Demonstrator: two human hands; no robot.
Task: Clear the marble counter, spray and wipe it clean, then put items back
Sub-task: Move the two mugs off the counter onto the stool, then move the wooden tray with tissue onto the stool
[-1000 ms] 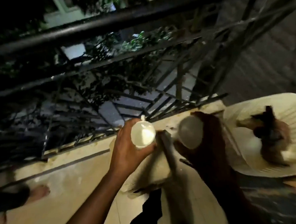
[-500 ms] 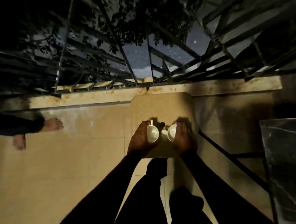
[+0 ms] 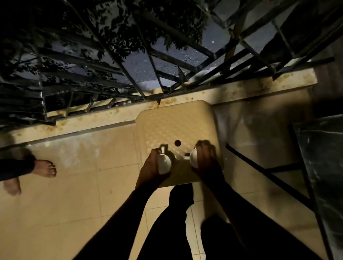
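Left hand [image 3: 151, 169] wrapped around a white cup [image 3: 164, 164], right hand [image 3: 205, 162] closed over a second white cup [image 3: 193, 160], both low over the near edge of a cream plastic stool [image 3: 177, 126]. Stool beside the railing [image 3: 130, 73]; dark marble counter [image 3: 329, 159] off right. Bare feet [image 3: 43, 169] at left.

The single head camera looks steeply down from standing height. It faces the plastic stool [image 3: 179, 126] and railing [image 3: 129, 83] beyond.
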